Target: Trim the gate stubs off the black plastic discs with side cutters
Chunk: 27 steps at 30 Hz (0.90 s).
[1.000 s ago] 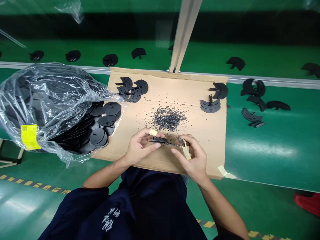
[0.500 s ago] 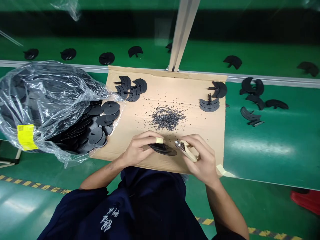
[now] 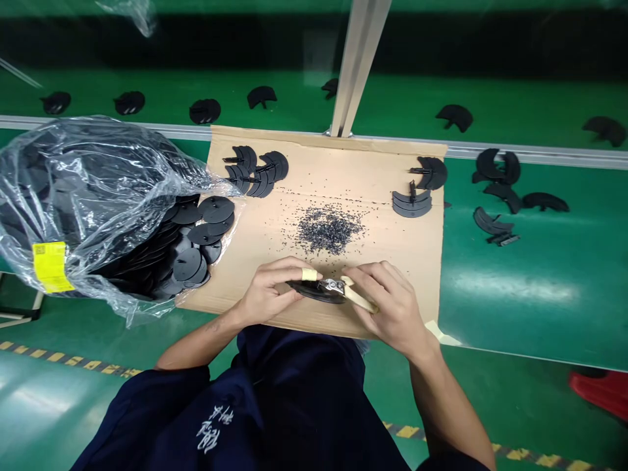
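My left hand [image 3: 275,288] pinches a black plastic disc [image 3: 316,293] by its left side, tilted so that I see it nearly edge-on. Yellowish tape wraps one finger of that hand. In my right hand [image 3: 392,301] is a pair of nippers [image 3: 356,296] with cream handles, its metal jaws at the disc's upper face. Whether the jaws are closed on a piece of the disc is too small to tell. Just beyond both hands lies a scattered pile of small black bits [image 3: 331,229] on the cardboard sheet [image 3: 260,242].
A clear plastic bag [image 3: 98,183] of black discs with a yellow label stands at left, its mouth spilling discs [image 3: 216,209] onto the cardboard. Curved black pieces [image 3: 262,173] lie at the back left, others [image 3: 412,203] at right. A metal post [image 3: 360,65] rises behind the cardboard.
My right hand has moved slightly left, turning the nippers so their jaws now reach the disc. The handles look closer together. My left hand stays nearly in place with the disc.
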Each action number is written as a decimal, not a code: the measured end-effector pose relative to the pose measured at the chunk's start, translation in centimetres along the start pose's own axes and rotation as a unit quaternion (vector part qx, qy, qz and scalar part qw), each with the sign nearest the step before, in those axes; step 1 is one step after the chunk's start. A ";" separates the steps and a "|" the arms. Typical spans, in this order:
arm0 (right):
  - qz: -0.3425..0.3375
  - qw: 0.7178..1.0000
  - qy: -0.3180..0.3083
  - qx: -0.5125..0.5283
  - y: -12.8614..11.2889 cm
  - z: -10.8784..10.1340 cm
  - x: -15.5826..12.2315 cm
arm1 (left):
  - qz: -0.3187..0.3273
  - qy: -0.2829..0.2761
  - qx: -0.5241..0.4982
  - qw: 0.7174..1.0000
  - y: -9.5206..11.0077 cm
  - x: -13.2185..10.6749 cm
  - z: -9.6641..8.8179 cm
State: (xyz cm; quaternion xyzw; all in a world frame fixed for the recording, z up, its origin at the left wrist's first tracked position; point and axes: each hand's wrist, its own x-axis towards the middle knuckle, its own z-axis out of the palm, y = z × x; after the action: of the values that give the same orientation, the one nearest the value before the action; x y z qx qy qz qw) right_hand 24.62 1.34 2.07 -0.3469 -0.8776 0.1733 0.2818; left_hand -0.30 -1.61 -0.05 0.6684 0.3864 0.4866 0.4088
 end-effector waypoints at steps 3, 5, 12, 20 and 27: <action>0.002 1.000 -0.001 -0.022 0.0 0.1 -0.1 | 0.004 -0.001 0.004 1.000 0.0 0.0 0.0; 0.001 1.000 -0.002 -0.022 -0.1 0.1 -0.2 | 0.008 -0.004 0.009 1.000 0.1 0.0 0.0; -0.018 0.996 -0.012 -0.091 -0.6 -0.3 -0.3 | 0.038 -0.020 0.021 0.999 0.3 0.1 -0.2; 0.007 0.998 0.053 -0.018 0.4 0.9 -0.7 | 0.057 -0.048 0.048 0.996 0.7 0.6 -0.5; 0.010 0.987 0.016 -0.161 0.5 0.8 -0.2 | 0.076 -0.096 0.175 0.977 0.8 1.1 -0.6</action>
State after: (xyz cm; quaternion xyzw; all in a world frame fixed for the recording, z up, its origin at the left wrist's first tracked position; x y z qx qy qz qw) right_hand 24.47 1.48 1.11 -0.3989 -0.8861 0.0265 0.2345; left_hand -0.47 -0.77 1.19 0.8005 0.3724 0.3749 0.2828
